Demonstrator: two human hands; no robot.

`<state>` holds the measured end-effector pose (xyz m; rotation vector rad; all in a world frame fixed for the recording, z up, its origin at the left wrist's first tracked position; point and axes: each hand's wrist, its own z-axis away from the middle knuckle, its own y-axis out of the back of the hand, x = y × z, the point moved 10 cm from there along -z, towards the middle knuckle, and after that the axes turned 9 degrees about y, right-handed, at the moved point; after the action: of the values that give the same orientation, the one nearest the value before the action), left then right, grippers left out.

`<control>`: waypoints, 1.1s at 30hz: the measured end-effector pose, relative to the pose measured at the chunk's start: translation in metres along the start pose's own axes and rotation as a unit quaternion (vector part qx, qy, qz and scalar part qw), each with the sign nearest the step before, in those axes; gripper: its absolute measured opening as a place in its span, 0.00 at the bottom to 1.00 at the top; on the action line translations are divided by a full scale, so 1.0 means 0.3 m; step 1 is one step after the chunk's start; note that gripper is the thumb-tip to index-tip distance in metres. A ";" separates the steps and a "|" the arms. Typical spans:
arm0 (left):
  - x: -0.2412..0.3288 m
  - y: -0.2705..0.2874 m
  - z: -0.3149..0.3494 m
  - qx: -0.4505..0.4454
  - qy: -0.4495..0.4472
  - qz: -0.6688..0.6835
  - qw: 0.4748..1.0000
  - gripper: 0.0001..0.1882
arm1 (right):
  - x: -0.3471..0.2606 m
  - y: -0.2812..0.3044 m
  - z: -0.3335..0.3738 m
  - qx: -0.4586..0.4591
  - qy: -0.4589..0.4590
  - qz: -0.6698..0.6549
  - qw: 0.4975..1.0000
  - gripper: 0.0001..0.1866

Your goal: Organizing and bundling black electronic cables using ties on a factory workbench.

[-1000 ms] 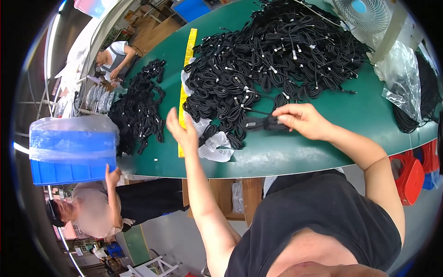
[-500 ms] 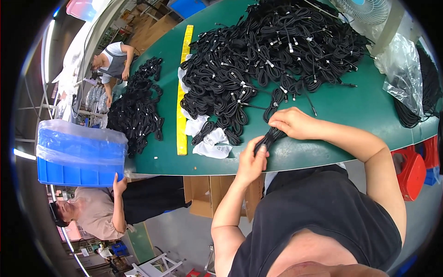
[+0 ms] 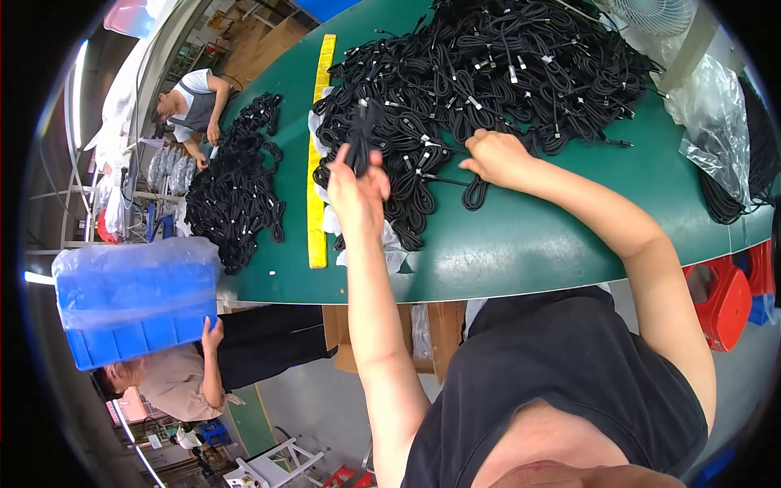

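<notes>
Swung my left hand (image 3: 358, 191) away from my right hand (image 3: 498, 159); fingers partly closed on a blurred black bundle (image 3: 363, 134) over the cable pile (image 3: 488, 73), left side. Right one's at the pile's near edge, can't tell its grip.

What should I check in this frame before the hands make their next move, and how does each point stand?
1. Left hand grips the black cable bundle firmly: cannot tell; the bundle is blurred.
2. Right hand is at the large cable pile: ok, at its near edge.
3. Right hand grips just one bundle: cannot tell; its fingers hide this.
4. Yellow strip lies between the large pile and the smaller cable pile: ok.
5. White plastic beside the strip is free of cables: not ok; it's partly covered.
6. Blue crate is apart from both hands: ok.
</notes>
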<state>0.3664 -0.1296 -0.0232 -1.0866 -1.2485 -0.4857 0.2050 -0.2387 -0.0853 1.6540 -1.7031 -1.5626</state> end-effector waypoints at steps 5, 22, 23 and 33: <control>-0.022 0.031 0.009 0.191 -0.017 -0.174 0.966 0.25 | 0.007 0.054 0.028 0.005 -0.018 -0.054 0.998 0.08; -0.297 -0.340 0.347 -0.131 0.101 0.119 0.979 0.33 | -0.107 0.275 0.279 0.150 -0.136 -0.632 0.748 0.04; -0.314 -0.369 0.342 -0.148 0.142 0.142 0.968 0.32 | -0.122 0.241 0.282 0.117 -0.157 -0.661 0.724 0.04; -0.365 -0.303 0.302 -0.081 0.184 0.175 0.964 0.20 | -0.159 0.359 0.337 0.083 0.011 -0.103 0.991 0.10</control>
<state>0.2136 -0.1201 -0.0944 -1.2574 -0.6816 -0.4966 0.0817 -0.1779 -0.0128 1.9777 -1.7395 -1.5184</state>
